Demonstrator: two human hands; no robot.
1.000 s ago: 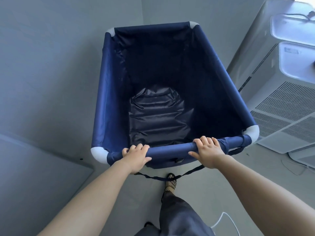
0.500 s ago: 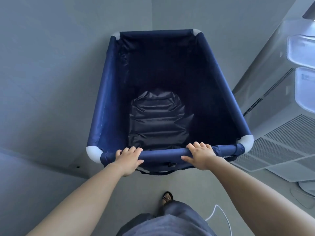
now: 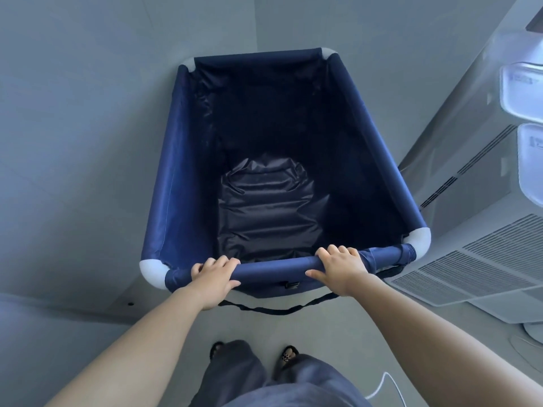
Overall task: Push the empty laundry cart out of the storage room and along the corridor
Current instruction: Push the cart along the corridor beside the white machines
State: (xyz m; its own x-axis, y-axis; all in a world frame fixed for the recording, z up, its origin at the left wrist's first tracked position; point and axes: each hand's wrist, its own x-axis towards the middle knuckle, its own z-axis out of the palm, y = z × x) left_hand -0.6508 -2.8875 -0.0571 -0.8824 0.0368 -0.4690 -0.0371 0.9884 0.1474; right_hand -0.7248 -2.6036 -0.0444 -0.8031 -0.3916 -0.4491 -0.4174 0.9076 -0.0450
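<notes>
The laundry cart (image 3: 182,160) is a deep navy fabric bin on a tube frame with white corner joints, filling the middle of the head view. Nothing lies inside it; only its wrinkled dark bottom shows. My left hand (image 3: 213,279) is wrapped over the near top rail, left of centre. My right hand (image 3: 340,268) grips the same rail further right. A black strap (image 3: 273,310) hangs in a loop under the rail. The cart's wheels are hidden.
A grey wall (image 3: 73,142) runs close along the cart's left side, and another wall meets it beyond the far end. Large white appliances with vent grilles (image 3: 476,265) stand tight on the right. A white cable (image 3: 385,383) lies on the floor by my feet.
The cart and I have moved forward, with the appliances on the right sliding nearer and past. Both feet now show under me. Both hands keep the same hold on the rail.
</notes>
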